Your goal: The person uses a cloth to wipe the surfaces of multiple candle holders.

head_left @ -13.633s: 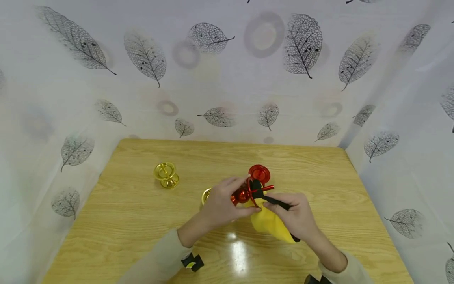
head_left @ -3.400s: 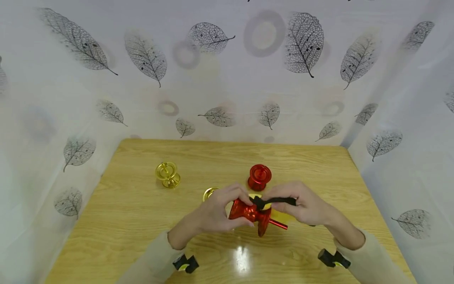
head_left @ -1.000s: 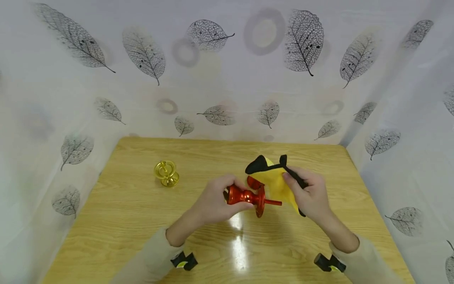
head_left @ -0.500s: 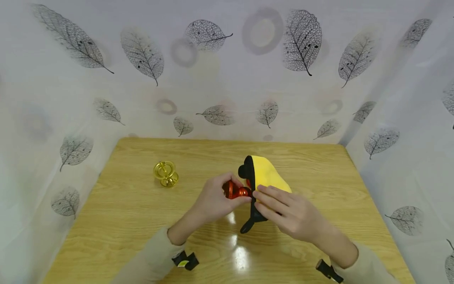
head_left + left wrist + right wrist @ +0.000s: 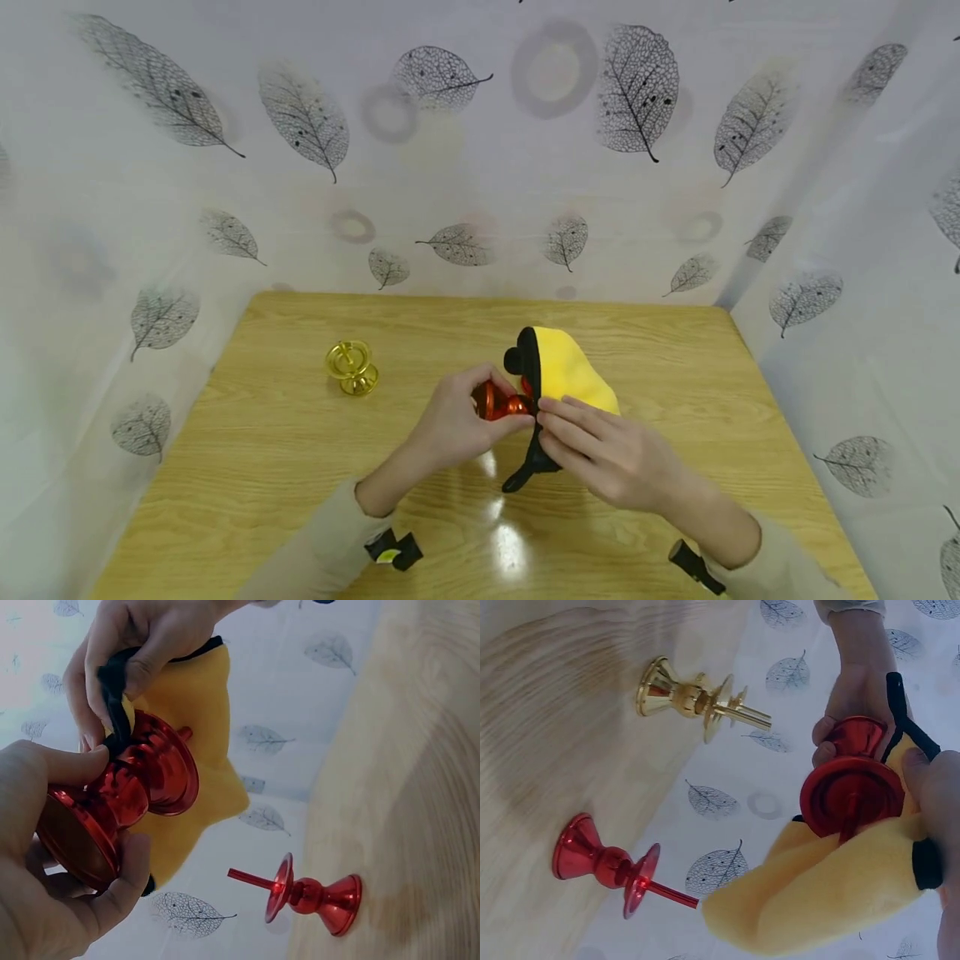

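My left hand (image 5: 461, 421) grips a shiny red candle holder (image 5: 517, 405) by its flared base, tilted over sideways above the table. My right hand (image 5: 611, 454) pinches the black edging of a yellow cloth (image 5: 570, 367) between thumb and fingers. In the left wrist view, the cloth (image 5: 199, 697) lies behind the holder's dish, and its black strip touches the red stem. From the right wrist, the dish and spike of the held candle holder (image 5: 851, 791) show above the yellow folds. The head view hides that end behind the cloth.
A second red candle holder (image 5: 611, 866) stands upright on the wooden table (image 5: 300, 492), mostly covered by the cloth in the head view. To the left stands a gold candle holder (image 5: 352, 367). Another gold one overlaps it in the right wrist view. Leaf-printed curtains (image 5: 465, 183) enclose the table.
The cloth, held off to the right of the holder a second ago, now covers its spike end, with the right hand closer to the left. Little differs from half a second ago.
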`<state>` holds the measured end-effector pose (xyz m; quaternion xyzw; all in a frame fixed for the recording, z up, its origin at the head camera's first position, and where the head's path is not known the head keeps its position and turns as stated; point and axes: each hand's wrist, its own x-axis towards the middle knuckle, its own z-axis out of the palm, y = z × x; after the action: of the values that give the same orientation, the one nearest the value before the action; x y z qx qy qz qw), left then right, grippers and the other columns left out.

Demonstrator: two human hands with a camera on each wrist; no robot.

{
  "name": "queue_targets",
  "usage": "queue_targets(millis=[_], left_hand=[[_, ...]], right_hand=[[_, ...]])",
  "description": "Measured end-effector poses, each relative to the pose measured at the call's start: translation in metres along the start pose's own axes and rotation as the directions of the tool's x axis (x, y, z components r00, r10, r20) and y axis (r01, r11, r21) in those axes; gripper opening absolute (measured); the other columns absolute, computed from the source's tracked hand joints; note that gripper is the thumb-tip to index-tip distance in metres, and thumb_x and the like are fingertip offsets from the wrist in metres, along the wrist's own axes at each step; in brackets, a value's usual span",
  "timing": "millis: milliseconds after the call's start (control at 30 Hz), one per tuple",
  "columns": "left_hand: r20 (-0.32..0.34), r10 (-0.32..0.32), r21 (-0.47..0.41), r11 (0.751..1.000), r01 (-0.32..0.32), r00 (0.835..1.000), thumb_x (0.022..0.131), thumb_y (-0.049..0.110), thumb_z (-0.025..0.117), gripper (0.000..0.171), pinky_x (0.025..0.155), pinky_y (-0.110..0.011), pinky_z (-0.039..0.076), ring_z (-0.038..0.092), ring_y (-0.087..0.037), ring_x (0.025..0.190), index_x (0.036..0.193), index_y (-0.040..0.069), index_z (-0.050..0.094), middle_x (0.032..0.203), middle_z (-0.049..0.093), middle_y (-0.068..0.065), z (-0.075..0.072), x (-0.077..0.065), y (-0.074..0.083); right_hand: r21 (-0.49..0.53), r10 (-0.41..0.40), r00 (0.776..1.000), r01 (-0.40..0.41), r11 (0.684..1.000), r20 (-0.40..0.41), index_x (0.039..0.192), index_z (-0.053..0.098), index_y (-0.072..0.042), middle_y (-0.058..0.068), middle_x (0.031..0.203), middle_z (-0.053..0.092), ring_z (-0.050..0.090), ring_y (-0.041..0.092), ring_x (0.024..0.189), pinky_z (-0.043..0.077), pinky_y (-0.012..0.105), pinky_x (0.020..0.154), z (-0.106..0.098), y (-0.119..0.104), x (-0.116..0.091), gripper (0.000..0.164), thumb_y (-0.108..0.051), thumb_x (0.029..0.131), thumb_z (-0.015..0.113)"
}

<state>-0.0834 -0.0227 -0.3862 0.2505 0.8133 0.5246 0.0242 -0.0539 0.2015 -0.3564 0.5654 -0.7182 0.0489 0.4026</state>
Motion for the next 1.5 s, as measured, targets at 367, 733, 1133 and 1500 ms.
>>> queue_targets(millis=[367,733,1133,1500], left_hand=[[0.064,0.285,-0.018,0.958,-0.285,0.956,0.071,0.024,0.087,0.031,0.052,-0.015,0.046,0.051,-0.003,0.063,0.088,0.016,0.063,0.082,0.065,0.005,0.006,-0.007,0.0],[0.058,0.236,-0.021,0.972,-0.235,0.97,0.071,0.025,0.087,0.032,0.047,-0.019,0.045,0.048,-0.003,0.058,0.09,0.017,0.062,0.08,0.064,0.006,0.007,-0.007,0.005],[0.036,0.158,-0.057,0.986,-0.156,0.987,0.073,0.029,0.086,0.029,0.047,-0.024,0.048,0.051,-0.002,0.06,0.088,0.019,0.063,0.084,0.067,0.005,0.005,0.001,-0.009],[0.049,0.245,-0.036,0.969,-0.243,0.968,0.072,0.023,0.086,0.029,0.051,-0.017,0.047,0.05,-0.001,0.063,0.088,0.017,0.063,0.082,0.064,0.003,0.001,-0.001,-0.01]], right_hand=[[0.706,0.377,0.791,-0.606,0.367,0.482,0.113,0.069,-0.01,0.005,0.107,0.073,0.069,0.009,0.087,0.054,0.019,0.071,0.004,0.028,-0.027,0.024,0.0,0.093,0.059],[0.789,0.408,0.822,-0.533,0.307,0.396,0.113,0.069,-0.005,0.012,0.108,0.072,0.07,0.013,0.094,0.057,0.022,0.081,0.003,0.025,-0.026,0.03,0.009,0.088,0.06],[0.183,0.125,0.99,-0.136,0.974,0.07,0.101,0.074,-0.004,0.012,0.109,0.074,0.07,0.029,0.103,0.055,0.04,0.093,-0.006,-0.006,-0.011,0.034,-0.007,0.093,0.041],[0.618,0.34,0.927,-0.361,0.698,0.157,0.107,0.071,-0.005,0.012,0.109,0.072,0.07,0.022,0.101,0.055,0.026,0.093,0.002,0.012,-0.015,0.019,-0.004,0.094,0.058]])
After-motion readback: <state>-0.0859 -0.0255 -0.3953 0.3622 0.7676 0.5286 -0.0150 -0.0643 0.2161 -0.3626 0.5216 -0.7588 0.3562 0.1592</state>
